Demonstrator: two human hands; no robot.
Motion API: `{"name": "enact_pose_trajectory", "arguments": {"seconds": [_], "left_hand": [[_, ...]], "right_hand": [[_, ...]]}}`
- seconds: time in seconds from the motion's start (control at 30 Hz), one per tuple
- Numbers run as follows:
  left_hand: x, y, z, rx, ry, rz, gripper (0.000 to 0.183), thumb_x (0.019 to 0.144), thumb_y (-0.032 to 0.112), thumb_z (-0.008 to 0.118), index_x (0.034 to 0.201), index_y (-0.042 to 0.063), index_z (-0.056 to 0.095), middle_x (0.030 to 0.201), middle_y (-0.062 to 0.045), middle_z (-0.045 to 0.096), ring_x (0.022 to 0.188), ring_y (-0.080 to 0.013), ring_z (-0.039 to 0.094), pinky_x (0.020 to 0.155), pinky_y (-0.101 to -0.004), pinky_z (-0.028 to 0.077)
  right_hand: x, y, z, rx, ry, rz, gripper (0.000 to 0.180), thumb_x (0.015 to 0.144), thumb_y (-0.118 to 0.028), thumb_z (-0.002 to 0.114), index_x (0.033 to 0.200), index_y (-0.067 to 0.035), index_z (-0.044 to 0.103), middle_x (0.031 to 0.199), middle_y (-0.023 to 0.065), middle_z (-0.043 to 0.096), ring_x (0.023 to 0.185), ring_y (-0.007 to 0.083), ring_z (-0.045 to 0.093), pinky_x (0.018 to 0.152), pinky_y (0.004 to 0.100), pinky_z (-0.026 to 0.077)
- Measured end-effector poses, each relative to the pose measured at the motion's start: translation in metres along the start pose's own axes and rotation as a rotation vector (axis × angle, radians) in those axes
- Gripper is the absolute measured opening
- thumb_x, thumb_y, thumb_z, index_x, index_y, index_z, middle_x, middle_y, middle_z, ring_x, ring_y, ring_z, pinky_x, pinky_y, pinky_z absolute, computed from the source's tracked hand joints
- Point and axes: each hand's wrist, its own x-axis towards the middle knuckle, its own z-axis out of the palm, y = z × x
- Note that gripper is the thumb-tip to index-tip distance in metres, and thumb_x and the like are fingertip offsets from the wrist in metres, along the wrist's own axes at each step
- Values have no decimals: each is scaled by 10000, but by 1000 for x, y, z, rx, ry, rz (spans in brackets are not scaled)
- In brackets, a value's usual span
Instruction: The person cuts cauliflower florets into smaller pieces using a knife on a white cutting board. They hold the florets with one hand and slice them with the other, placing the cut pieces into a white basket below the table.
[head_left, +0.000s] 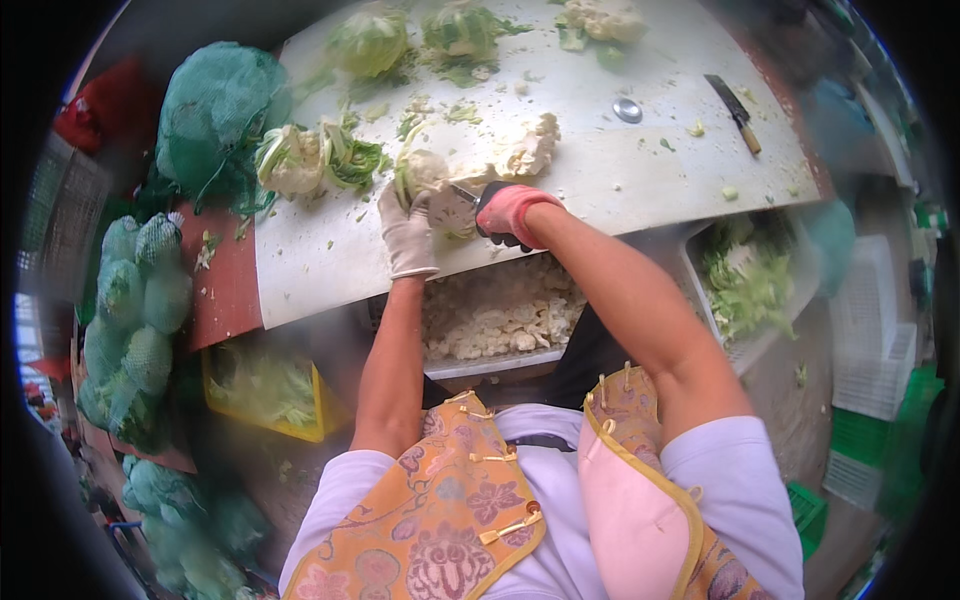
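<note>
My left hand (407, 234), in a pale glove, holds a cauliflower head (424, 171) against the white tabletop (315, 277). In my right hand (514, 216), gloved in pink and black, is a small knife (463, 194), its blade pointing at that head. Cut cauliflower pieces (527, 146) lie just beyond the knife. To the left of my left hand rests another cauliflower (294, 160) with green leaves (352, 159) beside it. Below the table edge, a bin (495, 365) holds many white florets (510, 322).
Whole cauliflowers (367, 39) stand along the far side. A cleaver (731, 109) and a round metal lid-like object (628, 110) lie at right. Green net sacks (217, 112) crowd the left. A yellow crate (320, 405) and a white crate (701, 285) hold leaf trimmings.
</note>
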Motion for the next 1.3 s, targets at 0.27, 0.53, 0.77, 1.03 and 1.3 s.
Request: {"name": "enact_pose_trajectory", "arguments": {"seconds": [0.27,0.53,0.77,1.03,1.3], "left_hand": [[10,-6,-21,-234,-67,-198,484,886,162,706,1309,27,512,1153,-61,613,1030,-143,576,915,-268,474],[45,-28,-45,-552,-206,-434,548,899,261,676,1358,25,491,1176,-51,634,978,-125,618,838,-258,528],[55,-36,-67,-622,-244,-585,450,928,322,638,1245,22,532,1108,-51,645,917,-136,640,797,-265,532],[31,-58,-77,-541,-188,-673,453,953,236,623,1332,16,508,1200,-81,617,1040,-161,600,904,-306,503],[32,-52,-78,-388,-184,-650,461,979,259,586,1347,-6,510,1209,-89,617,1066,-150,586,921,-293,482]], "right_hand": [[31,-2,-2,-130,-109,-24,282,841,-259,628,992,-27,684,916,146,683,802,274,652,739,385,521],[21,3,-64,-357,-257,-55,168,880,-108,597,1006,-116,708,873,1,707,720,140,677,633,265,549],[-25,2,-82,-91,251,135,234,859,-258,676,914,-31,683,803,48,660,647,126,559,581,301,471],[-5,7,35,-42,157,-309,261,770,-224,550,918,-59,688,927,188,687,860,360,660,759,427,517],[14,-16,30,-51,-57,-162,279,772,-215,560,947,-46,695,915,205,691,842,367,673,736,416,524]]}}
